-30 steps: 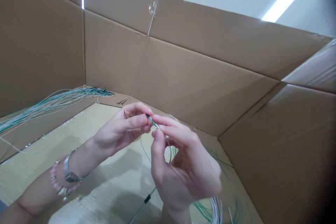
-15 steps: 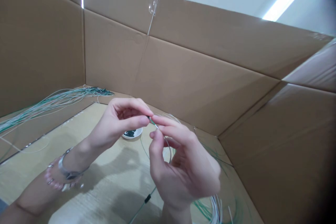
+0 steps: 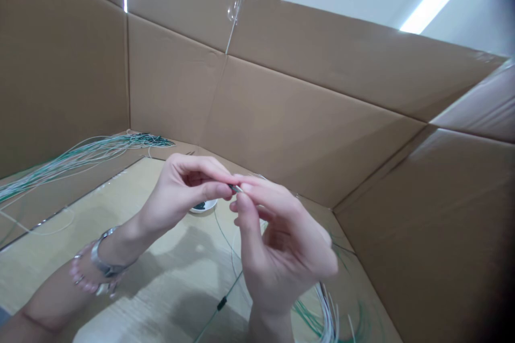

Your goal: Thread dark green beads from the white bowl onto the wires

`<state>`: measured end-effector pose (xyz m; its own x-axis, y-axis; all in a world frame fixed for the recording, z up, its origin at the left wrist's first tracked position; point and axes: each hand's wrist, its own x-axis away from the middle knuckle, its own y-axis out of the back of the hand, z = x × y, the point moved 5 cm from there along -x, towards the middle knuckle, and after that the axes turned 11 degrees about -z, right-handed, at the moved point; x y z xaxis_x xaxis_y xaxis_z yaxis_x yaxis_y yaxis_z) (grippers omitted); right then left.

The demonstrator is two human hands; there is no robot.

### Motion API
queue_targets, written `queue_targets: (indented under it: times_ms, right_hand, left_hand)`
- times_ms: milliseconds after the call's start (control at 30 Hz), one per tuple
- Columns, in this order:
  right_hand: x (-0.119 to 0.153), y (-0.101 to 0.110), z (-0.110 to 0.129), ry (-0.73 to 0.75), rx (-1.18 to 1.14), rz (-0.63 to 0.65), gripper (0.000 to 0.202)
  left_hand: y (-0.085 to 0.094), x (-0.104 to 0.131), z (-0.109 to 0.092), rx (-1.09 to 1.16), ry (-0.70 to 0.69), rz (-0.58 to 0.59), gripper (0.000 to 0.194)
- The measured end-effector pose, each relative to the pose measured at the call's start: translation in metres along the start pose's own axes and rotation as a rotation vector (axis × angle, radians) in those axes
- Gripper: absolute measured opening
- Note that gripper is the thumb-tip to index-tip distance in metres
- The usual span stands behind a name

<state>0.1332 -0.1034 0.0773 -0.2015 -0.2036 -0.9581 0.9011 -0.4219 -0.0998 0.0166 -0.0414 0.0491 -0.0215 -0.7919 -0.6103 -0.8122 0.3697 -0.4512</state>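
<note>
Thumb and fingertips of my left hand [image 3: 183,185] pinch a small black connector housing [image 3: 232,187], mostly covered by the fingers. Right against it, my right hand [image 3: 285,236] is closed on the thin wire [image 3: 238,189] at the connector's end; only a short pale piece shows between the fingertips. Both hands meet above the board, their tips touching or nearly so. Below them, a green wire [image 3: 209,323] carrying another black connector [image 3: 221,303] runs across the board. Behind my left hand stands a white dish [image 3: 210,206] of small black parts, partly hidden.
Cardboard walls [image 3: 301,118] enclose the work board [image 3: 156,300] at the back and sides. A bundle of green and white wires [image 3: 100,150] lies along the left, its dark ends at the back corner. More loose wires [image 3: 328,313] curl at the lower right.
My right hand has moved its fingertips closer to the left ones, covering more of the wire and connector. The wire loop beneath the right fingers is now largely hidden.
</note>
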Motion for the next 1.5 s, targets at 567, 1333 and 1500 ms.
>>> queue_targets:
  times_ms: [567, 1333, 1500]
  right_hand:
    - [-0.001, 0.001, 0.009, 0.168, 0.341, 0.008, 0.018]
    - [-0.004, 0.001, 0.007, 0.149, 0.322, 0.084, 0.018]
    - [-0.002, 0.002, 0.006, 0.145, 0.330, 0.110, 0.017]
  left_hand:
    - [-0.001, 0.001, -0.017, -0.258, -0.252, -0.009, 0.027]
    - [0.001, 0.001, -0.018, -0.374, -0.195, -0.052, 0.019]
    - [0.000, -0.001, -0.019, -0.420, -0.221, 0.023, 0.010]
